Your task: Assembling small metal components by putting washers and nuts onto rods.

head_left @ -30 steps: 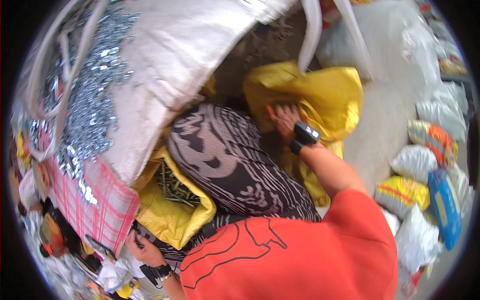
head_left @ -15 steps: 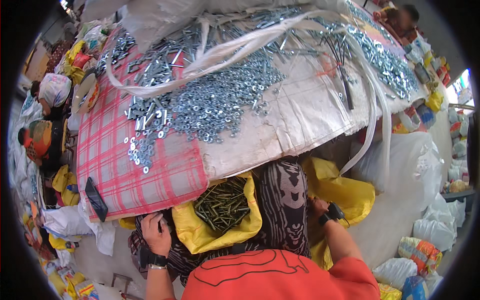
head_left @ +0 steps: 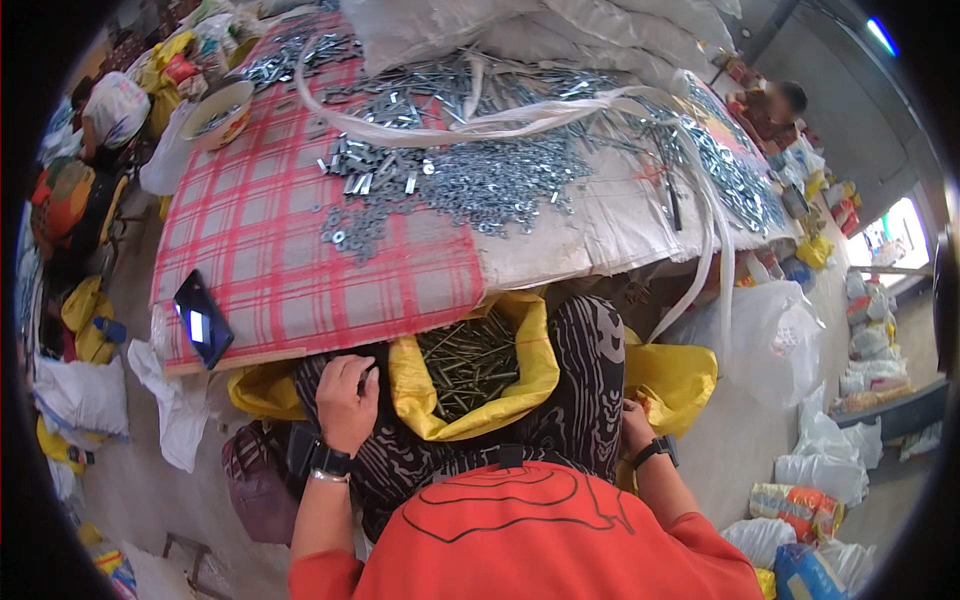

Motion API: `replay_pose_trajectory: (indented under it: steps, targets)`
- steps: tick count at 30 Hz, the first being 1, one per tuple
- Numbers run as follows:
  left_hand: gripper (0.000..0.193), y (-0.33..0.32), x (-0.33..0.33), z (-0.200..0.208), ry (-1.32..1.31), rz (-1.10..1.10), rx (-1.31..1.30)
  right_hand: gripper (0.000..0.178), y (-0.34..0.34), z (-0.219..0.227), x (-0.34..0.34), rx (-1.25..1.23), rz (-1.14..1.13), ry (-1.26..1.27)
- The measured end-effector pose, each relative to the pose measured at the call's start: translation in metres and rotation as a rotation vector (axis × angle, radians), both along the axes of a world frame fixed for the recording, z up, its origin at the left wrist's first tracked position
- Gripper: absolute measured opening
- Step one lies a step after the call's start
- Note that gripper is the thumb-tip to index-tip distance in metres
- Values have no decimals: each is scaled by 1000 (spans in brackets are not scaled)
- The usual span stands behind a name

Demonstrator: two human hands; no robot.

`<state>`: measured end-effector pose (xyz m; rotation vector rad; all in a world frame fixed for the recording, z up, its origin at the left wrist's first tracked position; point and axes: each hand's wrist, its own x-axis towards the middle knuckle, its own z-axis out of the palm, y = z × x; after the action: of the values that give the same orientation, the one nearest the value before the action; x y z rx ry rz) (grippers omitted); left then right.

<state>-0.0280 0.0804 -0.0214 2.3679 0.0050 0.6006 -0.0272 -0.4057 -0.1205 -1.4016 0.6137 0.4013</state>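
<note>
My left hand [head_left: 347, 403] rests on my left thigh beside a yellow sack, fingers loosely bent and thumb apart, with nothing visible in it. Between my legs that yellow sack [head_left: 470, 425] stands with its mouth wide, full of brass-coloured screws or bolts [head_left: 470, 365]. On the other side, my right hand [head_left: 636, 430] is curled closed by my right thigh, against a second yellow sack [head_left: 672, 385]. Its fingertips are partly hidden, so what it may hold does not show. Heaped on the table ahead are small silvery nuts and washers [head_left: 500, 180].
A red-checked cloth [head_left: 250, 240] covers the table's left part, with a phone [head_left: 203, 320] at its near corner. White strapping [head_left: 712, 230] hangs over the right edge. White sacks [head_left: 540, 40] lie behind the hardware. A clear plastic bag [head_left: 755, 330] stands right. Other people sit further off.
My view has tilted up and shifted, so the table sits higher and further right. Both hands stay near the same places on my thighs. A bright reflection now shows on the phone.
</note>
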Motion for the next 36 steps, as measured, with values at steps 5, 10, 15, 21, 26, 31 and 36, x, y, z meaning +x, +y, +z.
replay_pose_trajectory:
  steps: [5, 10, 15, 21, 26, 31, 36]
  targets:
    - [14, 6, -8, 0, -13, -38, -2, 40, 28, 11, 11, -13, 60, 112]
    - [15, 1, -13, 10, -7, -72, -30, 38, 10, -30, 9, 25, 8, 215]
    - [15, 12, -43, -1, -129, 228, -62, 22, -54, -65, -64, -676, 830, -361]
    - [40, 44, -195, -129, 521, 449, -428, 32, -87, -5, -249, -441, 813, 48]
    - [38, 61, -238, -136, 673, 375, -358, 35, -105, 45, -340, -406, 849, 192]
    - [37, 64, -283, -123, 806, 361, -297, 38, -107, 77, -344, -360, 947, 312]
    - [36, 72, -283, -116, 937, 210, -222, 41, -177, 154, -379, -327, 914, 445]
